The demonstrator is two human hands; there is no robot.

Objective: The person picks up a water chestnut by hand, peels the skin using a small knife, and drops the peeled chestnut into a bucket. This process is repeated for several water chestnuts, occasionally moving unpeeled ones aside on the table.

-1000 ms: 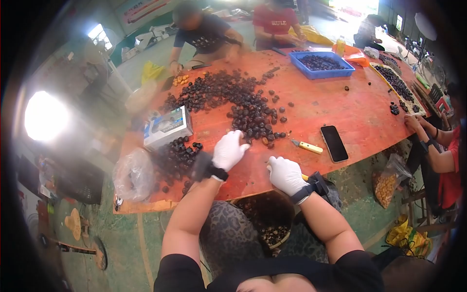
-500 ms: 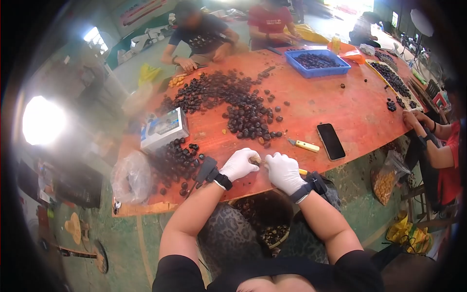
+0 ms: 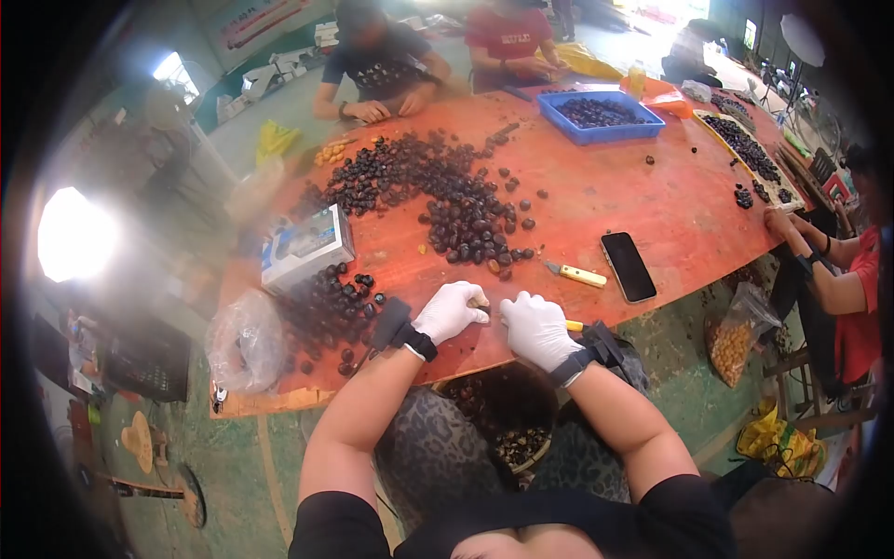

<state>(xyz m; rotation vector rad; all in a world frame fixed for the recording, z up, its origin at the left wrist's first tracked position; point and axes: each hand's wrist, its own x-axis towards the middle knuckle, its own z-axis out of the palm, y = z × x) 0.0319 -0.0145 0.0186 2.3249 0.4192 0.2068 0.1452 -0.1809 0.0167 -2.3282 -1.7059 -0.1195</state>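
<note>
Nearest are two knees in spotted pants (image 3: 424, 443), with a round tub (image 3: 543, 456) between them that has dark and pale bits in it. Just past the knees, both hands are in white gloves over the near edge of the red table (image 3: 577, 200). The left hand (image 3: 450, 313) is nearly closed, with a small brown nut (image 3: 481, 306) in its fingertips. The right hand (image 3: 538, 328) is just beside it, curled shut around a yellow handle (image 3: 575, 326) that pokes out on the right. The two hands do not touch.

To the left lie a clear bag (image 3: 244, 345), a small heap (image 3: 343, 296) of dark nuts and a white and blue box (image 3: 307, 250). To the right are a knife (image 3: 582, 275), lying flat, and a black phone (image 3: 629, 267). Off the table on the right, a bag of yellow nuts (image 3: 731, 349) is near a person in red (image 3: 861, 298).

The big pile (image 3: 466, 219) of dark nuts is past the hands, in the middle and to the left. Farther back is a blue tray (image 3: 610, 133) full of dark nuts. At the far side are a person in a dark shirt (image 3: 382, 70) and a person in a red shirt (image 3: 507, 39).
</note>
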